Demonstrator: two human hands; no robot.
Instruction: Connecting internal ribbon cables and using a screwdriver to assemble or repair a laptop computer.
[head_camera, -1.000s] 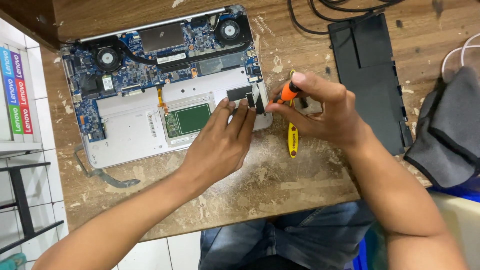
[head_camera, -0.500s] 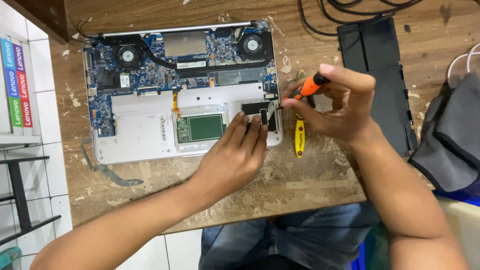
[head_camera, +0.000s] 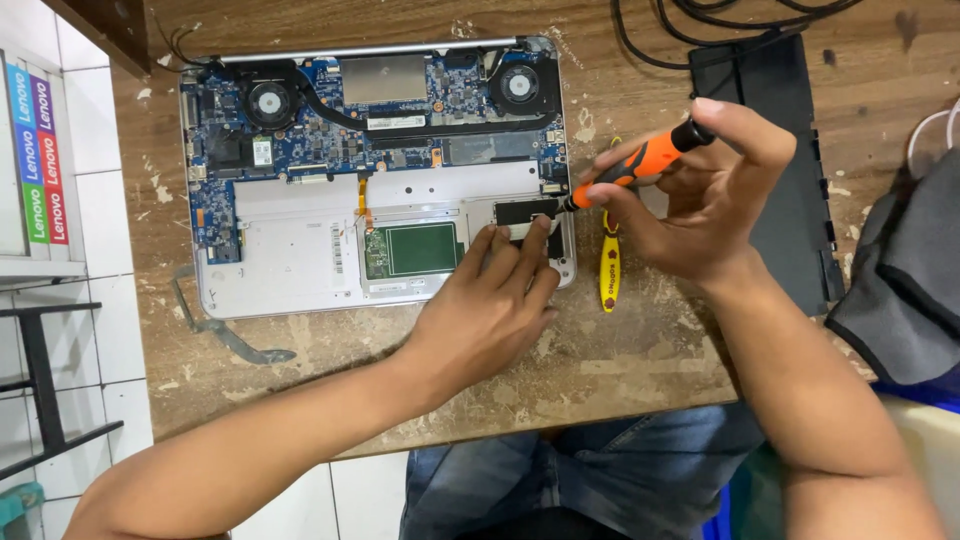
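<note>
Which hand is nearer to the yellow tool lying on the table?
Right. The right hand, holding an orange screwdriver, is just above the yellow tool; the left hand rests on the laptop, farther left.

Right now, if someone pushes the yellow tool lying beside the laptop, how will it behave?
The yellow tool looks slim and flat, so it would probably slide, not roll. It seems light plastic, likely stiff. The rough wooden table may slow it.
</note>
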